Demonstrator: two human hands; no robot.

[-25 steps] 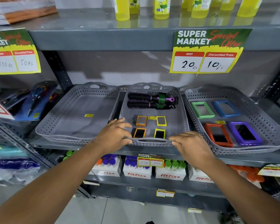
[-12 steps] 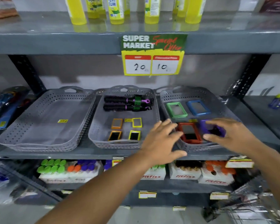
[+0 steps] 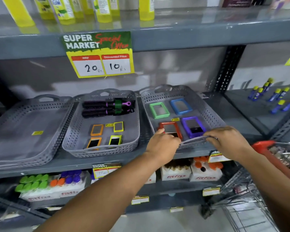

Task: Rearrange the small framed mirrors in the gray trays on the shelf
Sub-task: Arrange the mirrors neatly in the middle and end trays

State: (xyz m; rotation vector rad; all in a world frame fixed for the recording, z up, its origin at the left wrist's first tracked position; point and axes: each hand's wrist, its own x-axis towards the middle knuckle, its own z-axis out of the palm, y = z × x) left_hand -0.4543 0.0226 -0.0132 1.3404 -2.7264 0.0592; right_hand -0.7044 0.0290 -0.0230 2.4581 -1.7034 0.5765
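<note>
Three gray perforated trays stand on the middle shelf. The right tray [image 3: 206,104] holds a green mirror [image 3: 159,110], a blue mirror [image 3: 180,106], a red mirror [image 3: 169,128] and a purple mirror [image 3: 192,126]. My left hand [image 3: 162,144] and my right hand [image 3: 228,141] both grip this tray's front rim, which is lifted and tilted. The middle tray [image 3: 70,131] holds two orange mirrors [image 3: 96,130], two yellow mirrors [image 3: 118,126] and two hair brushes [image 3: 107,107]. The left tray [image 3: 15,131] has only a small sticker in it.
A price sign [image 3: 99,54] hangs from the upper shelf under yellow bottles [image 3: 64,9]. Boxes of capped bottles [image 3: 191,171] fill the shelf below. A shopping cart with a red handle [image 3: 264,146] stands at the right. Small blue bottles [image 3: 274,96] lie on the neighbouring shelf.
My view and both hands moved from the middle tray to the right tray. Both hands now hold its front rim, and the tray's front is raised.
</note>
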